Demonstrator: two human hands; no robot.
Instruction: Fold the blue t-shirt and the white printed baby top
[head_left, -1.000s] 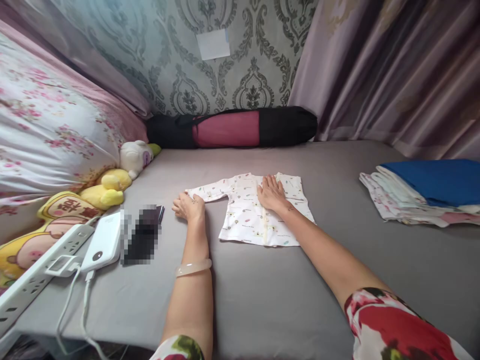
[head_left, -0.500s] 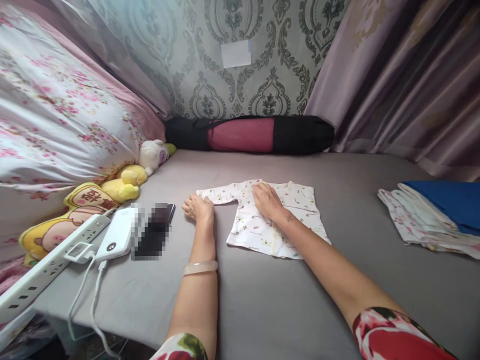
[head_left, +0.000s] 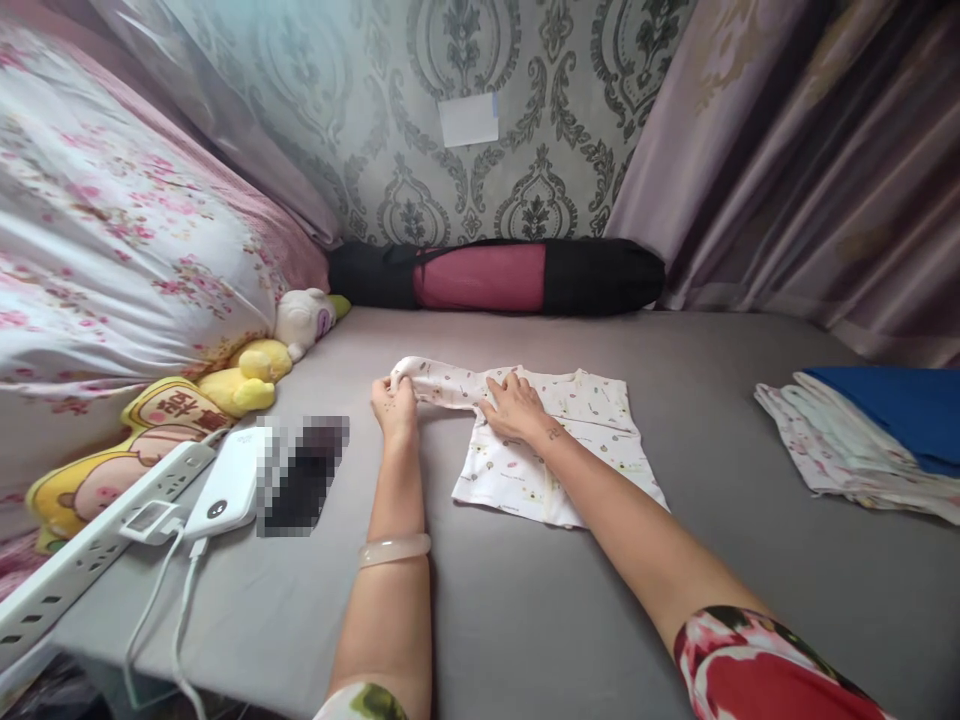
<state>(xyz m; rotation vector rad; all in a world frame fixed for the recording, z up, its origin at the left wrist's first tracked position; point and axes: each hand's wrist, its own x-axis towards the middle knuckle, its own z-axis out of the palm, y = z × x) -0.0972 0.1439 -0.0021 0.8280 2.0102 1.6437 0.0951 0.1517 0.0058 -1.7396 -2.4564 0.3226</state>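
Observation:
A small white baby shirt (head_left: 592, 430) with a tiny coloured print lies on the grey sheet, its body spread flat. One of its sleeves is stretched out to the left. My left hand (head_left: 395, 408) is closed on the cuff end of that sleeve, which it lifts a little and bends over. Near the shoulder, where the sleeve joins the body, my right hand (head_left: 514, 408) rests on the cloth with its fingers spread. The shirt's other sleeve does not show.
Folded clothes (head_left: 847, 440) with a blue piece on top lie at the right. A power strip (head_left: 97, 550), a white power bank (head_left: 229, 485), a blurred-out dark object (head_left: 300, 490) and plush toys (head_left: 247, 375) stand at the left. A black and pink rolled bag (head_left: 480, 278) lies along the wall.
My left hand has raised the sleeve's cuff end, which lay flat before. My right hand has slid left across the shirt to the shoulder, its fingers now spread.

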